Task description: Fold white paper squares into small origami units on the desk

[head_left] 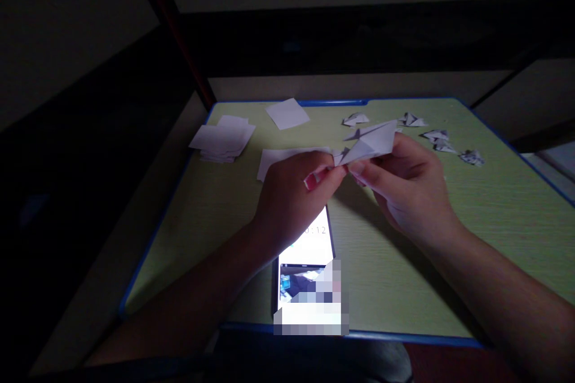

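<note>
A piece of folded white paper is held up above the table, its pointed flaps spreading to the upper right. My left hand pinches its lower left corner between thumb and curled index finger. From the right, my right hand grips its lower edge, thumb in front and fingers behind. The two thumbs are close together at the bottom of the paper. Behind my left hand lies a flat white sheet, partly covered by it. Below the hands a lit phone lies on the table, part of its screen blurred.
The light green table has a blue rim. A stack of white paper sits at the far left, with a single square sheet at the back. Several small folded paper pieces lie at the back right. Surroundings are dark.
</note>
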Motion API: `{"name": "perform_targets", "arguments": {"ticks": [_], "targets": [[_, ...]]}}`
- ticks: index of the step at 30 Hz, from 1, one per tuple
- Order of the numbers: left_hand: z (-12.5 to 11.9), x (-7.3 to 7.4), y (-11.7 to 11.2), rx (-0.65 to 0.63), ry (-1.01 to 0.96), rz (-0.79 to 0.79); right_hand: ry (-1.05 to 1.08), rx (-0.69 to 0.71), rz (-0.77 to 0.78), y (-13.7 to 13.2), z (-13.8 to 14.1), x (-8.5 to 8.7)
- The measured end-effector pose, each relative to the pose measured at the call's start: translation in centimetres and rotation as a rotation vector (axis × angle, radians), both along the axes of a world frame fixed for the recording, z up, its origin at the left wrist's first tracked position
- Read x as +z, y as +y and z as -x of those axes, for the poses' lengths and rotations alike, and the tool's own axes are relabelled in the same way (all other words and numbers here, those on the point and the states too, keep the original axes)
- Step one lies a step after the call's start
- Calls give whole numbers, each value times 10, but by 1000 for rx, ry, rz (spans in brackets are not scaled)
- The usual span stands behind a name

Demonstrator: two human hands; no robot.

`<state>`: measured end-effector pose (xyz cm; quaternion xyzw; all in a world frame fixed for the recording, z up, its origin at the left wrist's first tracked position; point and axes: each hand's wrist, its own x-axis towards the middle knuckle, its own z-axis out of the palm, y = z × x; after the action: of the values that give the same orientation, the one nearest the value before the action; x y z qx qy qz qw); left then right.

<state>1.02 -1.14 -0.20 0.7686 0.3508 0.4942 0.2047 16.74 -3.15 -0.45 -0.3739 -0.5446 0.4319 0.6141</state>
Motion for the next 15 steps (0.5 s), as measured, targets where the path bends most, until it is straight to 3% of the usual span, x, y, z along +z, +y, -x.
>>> {"name": "perform_targets", "arguments": {"ticks": [3,8,15], "targets": [[1,-2,0,5,31,-18,-20,-11,-20,-1,0,1],[0,-3,-1,-16,-77,216,-20,-63,-8,-1,-2,3],[-1,5,-2,-101,-139,258,-23,-62,37,0,-3,2]]}}
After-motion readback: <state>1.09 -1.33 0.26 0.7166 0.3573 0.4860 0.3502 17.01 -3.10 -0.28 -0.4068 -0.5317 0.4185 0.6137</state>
